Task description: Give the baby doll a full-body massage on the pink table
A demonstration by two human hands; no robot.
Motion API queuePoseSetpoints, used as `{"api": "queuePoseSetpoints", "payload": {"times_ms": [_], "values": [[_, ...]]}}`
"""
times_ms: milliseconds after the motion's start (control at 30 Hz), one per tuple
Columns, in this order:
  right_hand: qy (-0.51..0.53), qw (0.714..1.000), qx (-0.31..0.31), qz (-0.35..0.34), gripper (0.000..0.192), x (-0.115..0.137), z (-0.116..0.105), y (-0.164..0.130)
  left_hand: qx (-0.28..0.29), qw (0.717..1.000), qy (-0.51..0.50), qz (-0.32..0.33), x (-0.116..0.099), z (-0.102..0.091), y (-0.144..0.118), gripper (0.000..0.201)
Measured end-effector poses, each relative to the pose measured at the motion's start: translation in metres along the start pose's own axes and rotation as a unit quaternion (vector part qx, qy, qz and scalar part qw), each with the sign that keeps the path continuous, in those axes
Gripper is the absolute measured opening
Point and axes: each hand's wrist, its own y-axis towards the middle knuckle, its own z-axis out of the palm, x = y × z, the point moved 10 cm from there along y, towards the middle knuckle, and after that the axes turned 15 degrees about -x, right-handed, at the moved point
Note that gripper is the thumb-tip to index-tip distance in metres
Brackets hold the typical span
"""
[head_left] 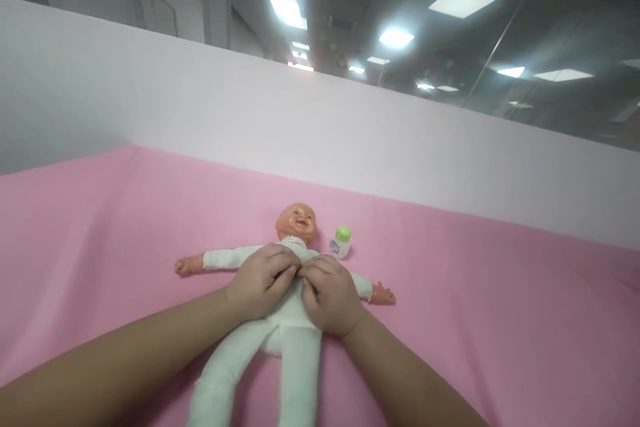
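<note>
A baby doll with a white cloth body lies on its back, its arms spread to the sides and its head pointing away from me. Both of my hands rest on its chest, their fingertips meeting near the middle. My left hand has its fingers curled in and the thumb against them. Curled in the same way, my right hand presses on the other side of the chest. Whatever the fingertips may hold is hidden beneath them. Close to the doll's head stands a small clear bottle with a green cap and a printed label.
A pink cloth with soft folds covers the surface under the doll. Behind it rises a low white wall. Past the wall are a door and dark glass reflecting several ceiling lights.
</note>
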Motion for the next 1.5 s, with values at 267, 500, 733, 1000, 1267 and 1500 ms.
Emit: {"api": "queuePoseSetpoints", "payload": {"times_ms": [267,500,733,1000,1267,1500], "values": [[-0.205,0.971,0.019,0.118,0.022,-0.072,0.002,-0.027,0.043,0.984,0.174,0.005,0.047,-0.011,-0.015,0.033],[-0.251,0.957,0.08,0.126,0.022,-0.078,-0.003,-0.044,0.117,0.945,0.302,-0.037,0.091,-0.047,-0.031,0.029],[-0.234,0.918,0.175,0.267,0.04,-0.12,-0.037,-0.057,0.098,0.921,0.33,-0.182,0.151,-0.091,-0.027,0.049],[-0.095,0.865,0.21,0.445,0.043,-0.173,-0.09,-0.087,0.058,0.913,0.287,-0.285,0.18,-0.114,-0.025,0.04],[-0.112,0.859,0.205,0.456,0.013,-0.176,-0.092,-0.088,0.031,0.914,0.226,-0.336,0.177,-0.113,-0.026,0.035],[-0.13,0.857,0.165,0.47,0.038,-0.186,-0.099,-0.087,-0.063,0.9,0.078,-0.425,0.186,-0.118,-0.035,0.069]]}}
